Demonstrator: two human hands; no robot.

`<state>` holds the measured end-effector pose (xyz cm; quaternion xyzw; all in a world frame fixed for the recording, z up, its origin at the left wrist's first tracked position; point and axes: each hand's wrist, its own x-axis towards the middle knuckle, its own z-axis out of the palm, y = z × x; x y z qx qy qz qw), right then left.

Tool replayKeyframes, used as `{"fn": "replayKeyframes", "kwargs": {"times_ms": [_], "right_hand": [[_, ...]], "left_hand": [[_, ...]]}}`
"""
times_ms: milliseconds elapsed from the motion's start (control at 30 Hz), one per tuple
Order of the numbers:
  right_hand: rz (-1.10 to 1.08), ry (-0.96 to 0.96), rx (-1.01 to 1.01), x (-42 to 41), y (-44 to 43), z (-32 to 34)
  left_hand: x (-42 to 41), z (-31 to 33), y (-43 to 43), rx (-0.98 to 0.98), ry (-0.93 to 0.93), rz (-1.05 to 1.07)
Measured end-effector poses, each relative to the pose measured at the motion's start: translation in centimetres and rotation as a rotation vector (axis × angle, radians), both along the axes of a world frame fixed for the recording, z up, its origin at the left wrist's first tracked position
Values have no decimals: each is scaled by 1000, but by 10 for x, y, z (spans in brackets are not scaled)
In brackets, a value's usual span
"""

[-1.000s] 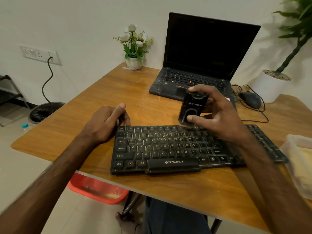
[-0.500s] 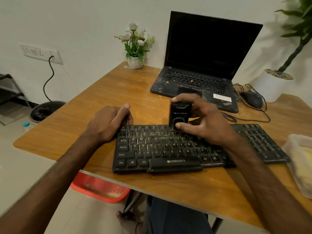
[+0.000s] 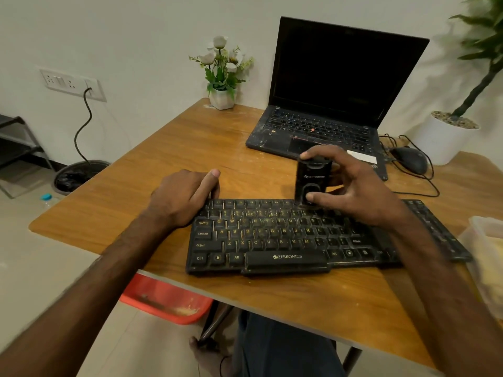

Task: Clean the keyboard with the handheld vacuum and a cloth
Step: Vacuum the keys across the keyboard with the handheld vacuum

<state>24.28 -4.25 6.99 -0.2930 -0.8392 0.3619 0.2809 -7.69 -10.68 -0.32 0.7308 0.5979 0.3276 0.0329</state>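
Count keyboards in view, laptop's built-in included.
2. The standalone keyboard lies at the front of the table; the laptop keyboard sits farther back, right of the flower pot. None seems hidden, though the frame cuts off at right.

Small office or home-office setup: wooden desk [image 3: 168, 159] w/ open laptop [image 3: 340, 77], wired mouse [image 3: 409, 159], ext. keyboard [image 3: 272, 235]. Small flower pot [image 3: 221, 97] at desk's far edge, big potted plant [image 3: 443, 140] at right, wall socket [image 3: 70, 84] w/ cable [image 3: 81, 126] plugged in, plain white wall [image 3: 136, 36], tiled floor [image 3: 40, 268].
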Motion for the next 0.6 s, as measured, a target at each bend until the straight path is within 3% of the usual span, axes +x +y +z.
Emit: {"fn": "replayKeyframes", "kwargs": {"times_ms": [200,467,600], "right_hand": [[95,18,104,-61,-13,-14],[-28,-29,18,20,6,8],[-23,-18,30,-5,0,0]], "left_hand": [[-1,1,-1,6,1,20],[0,1,-1,8,-2,18],[0,2,-1,13,9,13]]}}
